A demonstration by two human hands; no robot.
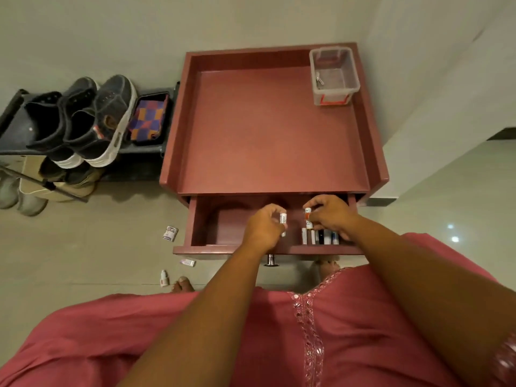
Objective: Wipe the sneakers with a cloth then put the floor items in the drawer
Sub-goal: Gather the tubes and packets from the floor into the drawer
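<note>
Drawer [203, 219] stood pulled open at the front of a reddish-brown cabinet [268, 129], its metal knob [270, 259] showing below the front edge. Both hands were over the open drawer. Left hand [264, 229] pinched a small white tube [283, 222], held upright near the drawer's middle. Right hand [332, 215] gripped a small bottle with an orange band [308, 218], fingers curled round it, just above a row of small tubes and bottles [319, 237] standing side by side against the drawer's front wall, right of centre. Left half of the drawer floor was bare.

On the floor left of the drawer lay three small items well apart from one another: a little packet [170, 233] just beside the drawer's left corner, a small pale tube [187, 263] below it, and a small white dropper bottle [164, 278] near the person's bare toes [183, 284].

Cabinet top carried a clear plastic box [333, 75] in the far right corner, something small and metallic inside; could not tell what.

Left of the cabinet, a dark shoe rack [145, 149] held a pair of dark grey sneakers with white soles [95, 118], a black shoe [42, 118] beside them, and a checked purple-and-orange cloth [149, 118] folded in a dark tray next to the sneakers. More footwear sat on the lower level, partly hidden.

Person wore a pink garment [167, 339]
</note>
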